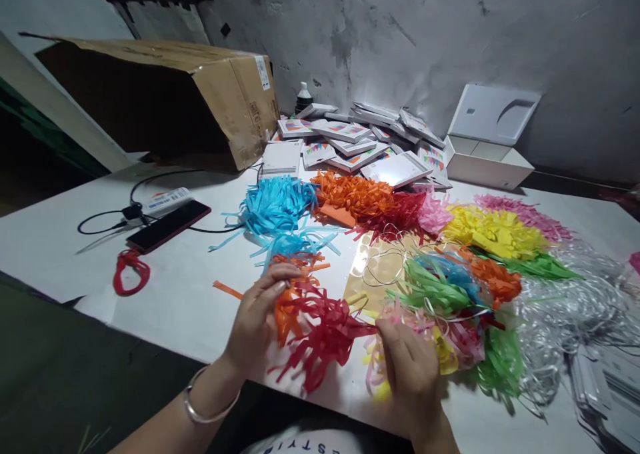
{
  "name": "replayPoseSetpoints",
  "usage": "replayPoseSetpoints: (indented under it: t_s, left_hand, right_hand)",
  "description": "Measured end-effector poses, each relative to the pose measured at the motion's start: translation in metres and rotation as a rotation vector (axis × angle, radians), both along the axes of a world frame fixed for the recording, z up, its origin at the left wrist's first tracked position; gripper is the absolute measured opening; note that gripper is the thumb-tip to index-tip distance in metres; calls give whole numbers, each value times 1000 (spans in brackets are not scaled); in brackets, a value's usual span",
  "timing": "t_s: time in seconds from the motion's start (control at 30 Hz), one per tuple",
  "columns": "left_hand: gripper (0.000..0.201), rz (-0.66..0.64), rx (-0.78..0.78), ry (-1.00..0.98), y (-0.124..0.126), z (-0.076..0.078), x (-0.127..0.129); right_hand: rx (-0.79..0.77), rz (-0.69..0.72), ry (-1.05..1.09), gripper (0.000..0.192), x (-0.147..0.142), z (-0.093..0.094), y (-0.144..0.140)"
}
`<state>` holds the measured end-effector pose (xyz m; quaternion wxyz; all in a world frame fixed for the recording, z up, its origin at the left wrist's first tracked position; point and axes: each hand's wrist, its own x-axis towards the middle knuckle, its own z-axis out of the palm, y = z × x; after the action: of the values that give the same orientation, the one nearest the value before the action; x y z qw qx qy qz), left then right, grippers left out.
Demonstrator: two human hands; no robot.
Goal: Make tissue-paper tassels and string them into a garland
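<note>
A red paper tassel [327,341] with loose shredded strips hangs over the near table edge. My right hand [413,374] pinches its narrow twisted end between thumb and fingers. My left hand [257,314], with a metal bangle at the wrist, is beside the red strips and an orange tassel [286,314]; its fingers are stretched out and loosely bent, with nothing clearly gripped. Beyond the orange tassel lies a small light-blue tassel [293,244]. Right of the red one are pink and yellow strips [387,361], partly behind my right hand, and a bunch of green tassels [435,284].
Fluffy piles in blue [277,204], orange [355,194] and yellow [495,231] line the table's middle. Behind them are stacked flat white boxes [350,134], a large cardboard box [240,101] and an open white box [490,164]. A phone [170,226] with cables lies left; clear plastic string [565,314] lies right.
</note>
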<state>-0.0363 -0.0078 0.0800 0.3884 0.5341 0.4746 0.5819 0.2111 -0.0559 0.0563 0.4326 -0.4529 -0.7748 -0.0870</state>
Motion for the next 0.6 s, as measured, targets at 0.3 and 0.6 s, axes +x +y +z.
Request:
replayPoseSetpoints:
  t_s: [0.3, 0.6]
  left_hand:
    - [21, -755, -104, 326, -12, 35, 37]
    - [27, -504, -488, -175, -22, 4, 51]
  right_hand:
    - [-17, 120, 66, 27, -7, 17, -4]
    - [-239, 131, 168, 14, -13, 26, -22]
